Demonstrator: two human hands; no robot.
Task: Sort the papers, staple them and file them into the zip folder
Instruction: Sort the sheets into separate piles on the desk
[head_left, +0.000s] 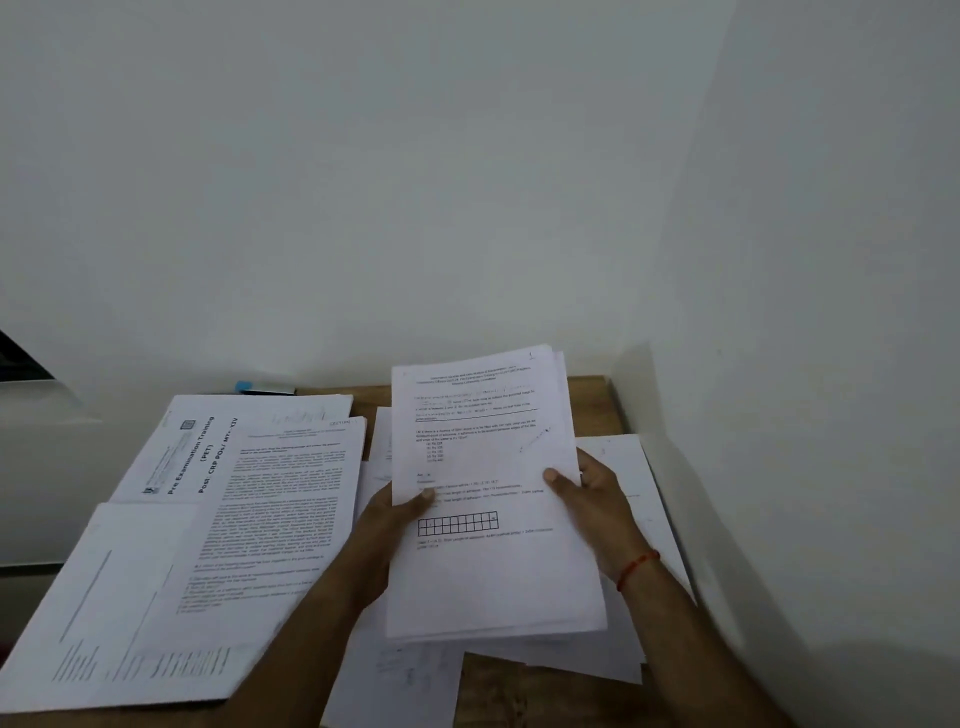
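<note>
Papers (483, 467) between both gripping hands

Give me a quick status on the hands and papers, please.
Hands: left hand and right hand grip the stack, raised over the table. Beneath, loose papers spread. No folder seen.

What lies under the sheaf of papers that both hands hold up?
Below the sheaf, gripped by the left hand and right hand, loose white sheets lie spread on the wooden table. The sheaf covers their middle, so what is printed there cannot be seen.
</note>
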